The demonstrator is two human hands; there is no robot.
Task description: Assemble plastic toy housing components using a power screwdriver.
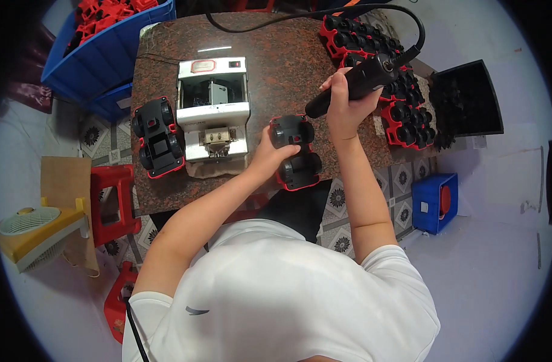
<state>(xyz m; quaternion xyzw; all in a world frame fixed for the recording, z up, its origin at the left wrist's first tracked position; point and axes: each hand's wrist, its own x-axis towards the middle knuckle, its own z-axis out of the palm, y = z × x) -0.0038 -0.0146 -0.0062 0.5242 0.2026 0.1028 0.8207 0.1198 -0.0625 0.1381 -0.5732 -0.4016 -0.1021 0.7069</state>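
Observation:
My right hand [346, 111] is wrapped round a black corded electric screwdriver [366, 77], its tip end pointing down and left. That end hangs by the far right corner of a toy car base [301, 175], black with a red rim and black wheels; whether it touches a screw I cannot make out. My left hand [268, 155] grips this car at its left side, thumb across the black underside. To the left stands a white screw feeder machine [214, 113] with a metal outlet at its front. Beyond it lies another upturned toy car [158, 137].
Several red and black toy cars [402, 123] line the table's right side, near a black bin [478, 99]. A blue crate [107, 51] of red parts stands far left. The screwdriver's cable [276, 23] arcs over the far table. A red stool [116, 202] and yellow fan [40, 232] are at left.

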